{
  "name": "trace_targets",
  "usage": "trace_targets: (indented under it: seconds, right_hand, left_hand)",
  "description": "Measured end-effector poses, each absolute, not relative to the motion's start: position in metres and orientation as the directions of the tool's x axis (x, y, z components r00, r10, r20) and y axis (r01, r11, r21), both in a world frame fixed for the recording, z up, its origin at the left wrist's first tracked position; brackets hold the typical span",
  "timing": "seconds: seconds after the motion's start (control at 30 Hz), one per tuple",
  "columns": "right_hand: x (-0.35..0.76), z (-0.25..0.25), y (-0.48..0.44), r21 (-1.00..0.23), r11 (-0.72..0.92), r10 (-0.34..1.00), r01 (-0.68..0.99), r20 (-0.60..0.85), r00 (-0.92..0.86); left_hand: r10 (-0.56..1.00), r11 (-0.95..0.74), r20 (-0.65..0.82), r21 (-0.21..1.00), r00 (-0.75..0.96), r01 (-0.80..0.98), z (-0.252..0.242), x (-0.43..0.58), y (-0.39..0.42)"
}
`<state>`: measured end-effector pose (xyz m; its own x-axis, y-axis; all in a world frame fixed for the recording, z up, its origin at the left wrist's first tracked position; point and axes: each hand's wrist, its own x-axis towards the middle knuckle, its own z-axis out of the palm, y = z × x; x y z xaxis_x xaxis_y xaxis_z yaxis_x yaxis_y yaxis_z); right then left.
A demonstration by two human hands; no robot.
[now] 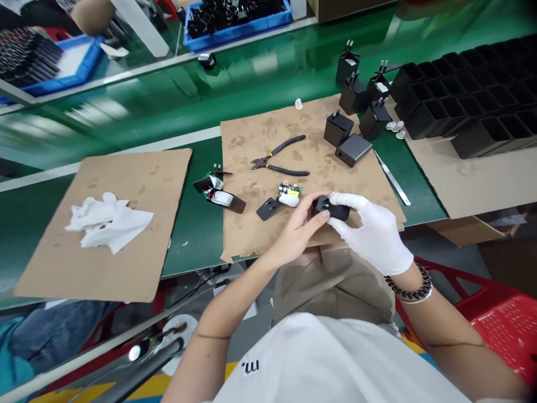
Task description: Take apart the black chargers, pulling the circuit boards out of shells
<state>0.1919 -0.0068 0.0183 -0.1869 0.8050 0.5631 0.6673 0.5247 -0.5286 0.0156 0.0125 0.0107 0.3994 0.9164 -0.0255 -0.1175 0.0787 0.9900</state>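
Note:
A small black charger housing [333,208] is held between both my hands over the near edge of the middle cardboard sheet [251,140]. My bare left hand [296,232] pinches its left end. My right hand [371,229], in a white glove, grips its right end with curled fingers. Just left of the hands lies a green circuit board with a white part [289,193] on a black flap. Further left another opened charger with its board [216,190] lies on the green table. Black-handled cutters [279,159] rest on the cardboard behind.
Several black chargers [356,106] stand at the back right beside a black compartment tray [465,101]. A metal blade [392,179] lies right of the cardboard. Crumpled white cloth [107,221] sits on the left cardboard. Blue bins [235,22] stand beyond the green belt. A red stool [499,324] is at my right.

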Motion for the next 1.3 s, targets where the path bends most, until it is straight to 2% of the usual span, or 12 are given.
trace_targets:
  seconds: [0.17, 0.27, 0.47, 0.53, 0.73, 0.97, 1.1, 1.23, 1.3]
  right_hand:
    - [0.201, 0.011, -0.007, -0.578, 0.501, 0.841, 0.644, 0.502, -0.203]
    - [0.205, 0.012, -0.005, -0.553, 0.541, 0.825, 0.634, 0.493, -0.275]
    - [0.21, 0.02, 0.002, -0.257, 0.579, 0.781, 0.774, 0.446, -0.437]
    - [0.21, 0.021, 0.004, -0.215, 0.581, 0.775, 0.785, 0.442, -0.453]
    - [0.21, 0.018, 0.003, -0.278, 0.584, 0.772, 0.762, 0.479, -0.418]
    - [0.209, 0.017, 0.004, -0.329, 0.564, 0.798, 0.757, 0.451, -0.399]
    - [0.215, 0.024, 0.001, -0.3, 0.577, 0.774, 0.76, 0.499, -0.39]
    - [0.217, 0.028, 0.001, -0.321, 0.461, 0.842, 0.827, 0.452, -0.294]
    - [0.216, 0.025, 0.006, -0.295, 0.438, 0.851, 0.849, 0.439, -0.287]
  left_hand:
    - [0.932, 0.138, -0.066, 0.974, 0.358, -0.179, 0.001, 0.025, 0.008]
    - [0.925, 0.177, -0.096, 0.965, 0.367, -0.192, 0.004, 0.026, 0.008]
    - [0.943, 0.179, -0.116, 0.967, 0.311, -0.183, 0.007, 0.03, 0.006]
    - [0.939, 0.163, -0.094, 0.969, 0.331, -0.188, 0.006, 0.029, 0.007]
    - [0.927, 0.184, -0.085, 0.952, 0.364, -0.246, 0.006, 0.023, 0.012]
    - [0.968, -0.038, 0.05, 0.998, 0.244, -0.054, 0.007, 0.032, 0.009]
    - [0.986, -0.049, 0.068, 0.991, 0.152, -0.122, -0.001, 0.033, 0.004]
    - [0.996, -0.068, 0.077, 0.983, 0.05, -0.173, -0.004, 0.032, 0.0]
    - [0.996, -0.065, 0.074, 0.985, 0.053, -0.159, -0.003, 0.032, 0.0]
